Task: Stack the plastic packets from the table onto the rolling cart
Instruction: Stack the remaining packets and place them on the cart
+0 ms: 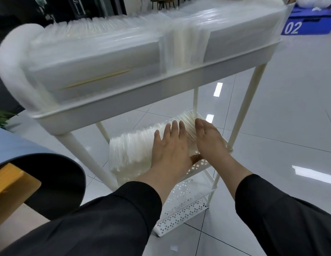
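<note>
Seen from the head camera, both arms in black sleeves reach under the top tray of the white rolling cart [253,93] to its middle shelf. The left hand [170,145] lies flat, fingers straight, on a row of plastic packets [131,150] standing on edge. The right hand [209,139], fingers extended, presses the row's right end. More packets [98,52] fill the top tray.

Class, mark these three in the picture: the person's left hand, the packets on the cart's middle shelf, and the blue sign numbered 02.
left hand [169,145], head view, back of the hand.
middle-shelf packets [131,152], head view, top edges of the row.
blue 02 sign [293,27], head view, on the white digits.
</note>
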`<state>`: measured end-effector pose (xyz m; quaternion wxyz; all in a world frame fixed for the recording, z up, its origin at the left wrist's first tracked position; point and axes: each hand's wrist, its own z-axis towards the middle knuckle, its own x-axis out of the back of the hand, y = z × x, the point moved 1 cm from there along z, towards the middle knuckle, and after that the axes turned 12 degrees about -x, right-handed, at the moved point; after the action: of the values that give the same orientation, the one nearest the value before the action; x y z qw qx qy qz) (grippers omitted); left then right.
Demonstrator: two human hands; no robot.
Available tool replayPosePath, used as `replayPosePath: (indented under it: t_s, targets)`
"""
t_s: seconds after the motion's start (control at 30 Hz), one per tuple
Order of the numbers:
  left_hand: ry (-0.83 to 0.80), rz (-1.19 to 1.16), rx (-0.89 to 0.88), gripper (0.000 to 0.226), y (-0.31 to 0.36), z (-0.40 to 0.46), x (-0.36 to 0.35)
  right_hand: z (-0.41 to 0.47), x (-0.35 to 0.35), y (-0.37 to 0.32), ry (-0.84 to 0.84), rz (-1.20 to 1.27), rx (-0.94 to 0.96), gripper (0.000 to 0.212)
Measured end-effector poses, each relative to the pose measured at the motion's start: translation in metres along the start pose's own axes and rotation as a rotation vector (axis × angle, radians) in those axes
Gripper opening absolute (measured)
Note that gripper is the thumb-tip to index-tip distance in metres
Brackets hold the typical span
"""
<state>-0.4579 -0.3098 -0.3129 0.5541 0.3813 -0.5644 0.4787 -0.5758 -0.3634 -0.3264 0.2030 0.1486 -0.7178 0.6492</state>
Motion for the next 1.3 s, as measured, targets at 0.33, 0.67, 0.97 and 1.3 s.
replayPosePath:
  t_s: [0.33, 0.67, 0.97, 1.3]
  targets:
    - [0.028, 0.166, -0.113, 0.073, -0.011, 0.021, -0.015, 0.003, 0.003, 0.005, 0.003, -0.022, 0.008, 0.045]
    - [-0.001, -0.070, -0.029, 0.083, -0.011, 0.013, -0.006, -0.001, 0.002, 0.005, -0.042, -0.025, -0.019, 0.041]
    - [0.013, -0.118, 0.001, 0.082, -0.009, 0.006, 0.006, -0.004, 0.008, -0.001, -0.022, 0.038, -0.009, 0.047]
    - [0.132, -0.416, 0.079, 0.050, 0.002, -0.064, 0.066, -0.077, 0.031, -0.006, 0.000, 0.084, 0.128, 0.041]
